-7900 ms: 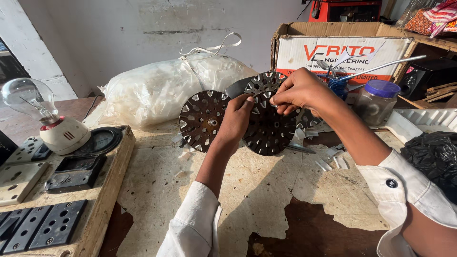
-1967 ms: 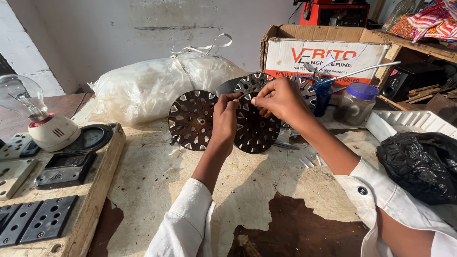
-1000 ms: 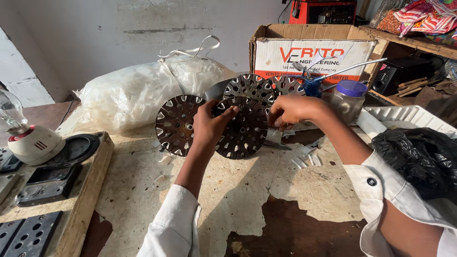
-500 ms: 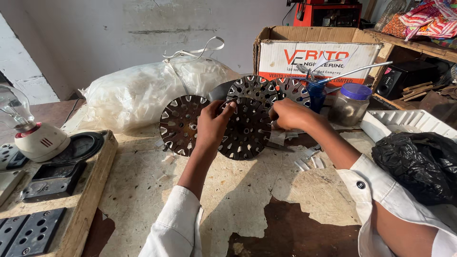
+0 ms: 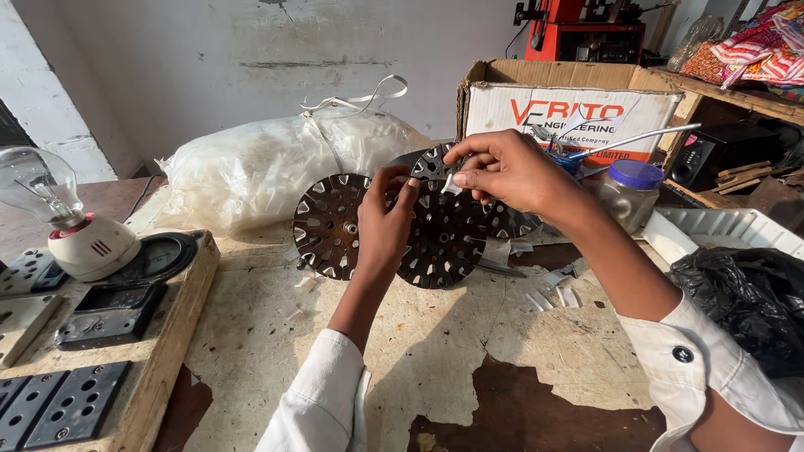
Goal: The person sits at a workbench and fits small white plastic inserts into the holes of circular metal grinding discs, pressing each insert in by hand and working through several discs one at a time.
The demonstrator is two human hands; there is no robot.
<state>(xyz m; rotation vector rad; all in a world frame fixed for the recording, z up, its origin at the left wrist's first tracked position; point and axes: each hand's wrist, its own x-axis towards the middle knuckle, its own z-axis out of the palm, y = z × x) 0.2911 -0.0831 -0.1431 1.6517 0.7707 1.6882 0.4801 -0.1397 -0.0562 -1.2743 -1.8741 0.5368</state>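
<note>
Head view: left hand (image 5: 383,230) steadies slotted disc (image 5: 448,238) on worn bench (image 5: 469,360) — right hand (image 5: 507,172) pinches paper strip (image 5: 447,185).

Open bench (image 5: 352,368) lies nearer the person than both hands, bare between the sleeves apart from small white strips (image 5: 557,297) below the right hand (image 5: 511,172). Beyond the left hand (image 5: 383,226) a second slotted disc (image 5: 328,224) stands just beside the held slotted disc (image 5: 448,234), with a bulky plastic bag (image 5: 268,167) behind it closing that side; farther left, the wooden switch board (image 5: 126,335) and bulb (image 5: 38,184) stand well apart. Behind the right-hand grip a cardboard box (image 5: 578,109) blocks passage, and to its right a blue-lidded jar (image 5: 628,192), white tray (image 5: 720,234) and black bag (image 5: 745,293) crowd the bench.
</note>
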